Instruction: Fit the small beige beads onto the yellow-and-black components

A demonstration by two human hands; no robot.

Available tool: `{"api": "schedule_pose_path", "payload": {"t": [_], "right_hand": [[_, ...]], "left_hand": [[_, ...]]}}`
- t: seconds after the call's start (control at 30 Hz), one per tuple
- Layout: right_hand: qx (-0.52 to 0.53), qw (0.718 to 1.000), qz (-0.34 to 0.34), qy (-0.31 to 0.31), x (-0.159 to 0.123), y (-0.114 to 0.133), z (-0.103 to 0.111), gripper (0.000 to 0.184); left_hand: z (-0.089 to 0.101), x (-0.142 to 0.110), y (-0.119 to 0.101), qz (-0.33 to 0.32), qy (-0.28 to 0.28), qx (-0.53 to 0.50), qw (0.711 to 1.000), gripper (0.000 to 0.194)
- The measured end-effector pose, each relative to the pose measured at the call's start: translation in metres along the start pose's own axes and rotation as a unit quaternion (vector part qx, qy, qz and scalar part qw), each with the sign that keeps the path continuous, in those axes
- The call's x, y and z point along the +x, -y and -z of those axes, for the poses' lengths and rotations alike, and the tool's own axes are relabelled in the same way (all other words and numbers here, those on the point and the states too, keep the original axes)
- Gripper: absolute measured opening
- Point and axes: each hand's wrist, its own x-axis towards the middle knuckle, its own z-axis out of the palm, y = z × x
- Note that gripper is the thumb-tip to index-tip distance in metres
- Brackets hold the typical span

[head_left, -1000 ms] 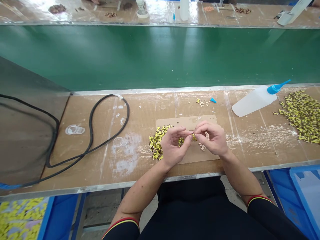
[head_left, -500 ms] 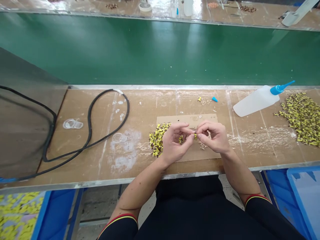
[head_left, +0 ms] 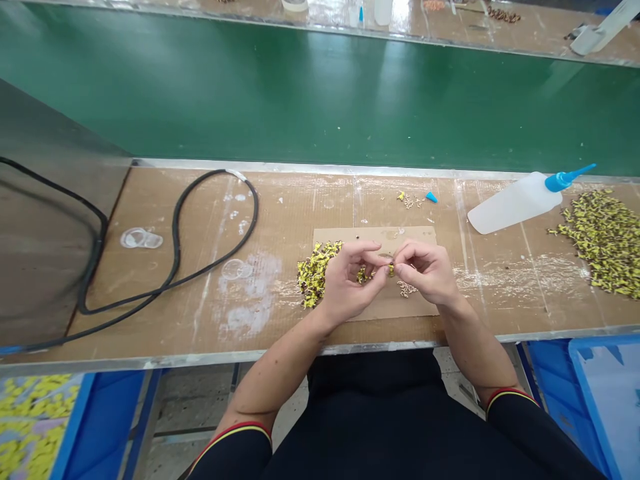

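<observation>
Between the fingertips of both hands is a small yellow piece (head_left: 391, 269) with a dark part, too small to make out fully. My left hand (head_left: 353, 280) pinches it from the left with thumb and fingers. From the other side my right hand (head_left: 425, 272) closes thumb and forefinger at it. Beneath the hands lies a cardboard sheet (head_left: 380, 310). A pile of yellow-and-dark pieces (head_left: 315, 273) sits at its left edge, partly behind my left hand. Tiny pale pieces (head_left: 407, 289) are scattered on the sheet below my right hand.
A white squeeze bottle (head_left: 515, 203) with a blue nozzle lies at the right, beside a large pile of yellow pieces (head_left: 607, 240). A small blue cap (head_left: 431, 197) is behind the sheet. A black cable (head_left: 175, 253) loops at the left. Blue bins (head_left: 103, 420) stand below the table edge.
The camera view has shifted slightly. Both hands stay together over the cardboard, with the yellow piece turned a little between the fingertips.
</observation>
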Motion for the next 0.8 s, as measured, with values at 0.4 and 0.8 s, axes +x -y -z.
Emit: {"api": "schedule_pose_path", "payload": {"t": [0.4,0.8], "right_hand": [[0.101,0.994,-0.048,0.014,-0.0003,-0.0046,-0.0060,0.029],[0.121,0.992,-0.031,0.022,-0.0010,-0.0041,-0.0065,0.033]], "left_hand": [[0.0029,-0.0025,0.0020,-0.058,0.004,0.052,0.997,0.044],[0.0031,0.0002,0.0010,0.024,0.001,-0.023,0.999,0.025]]}}
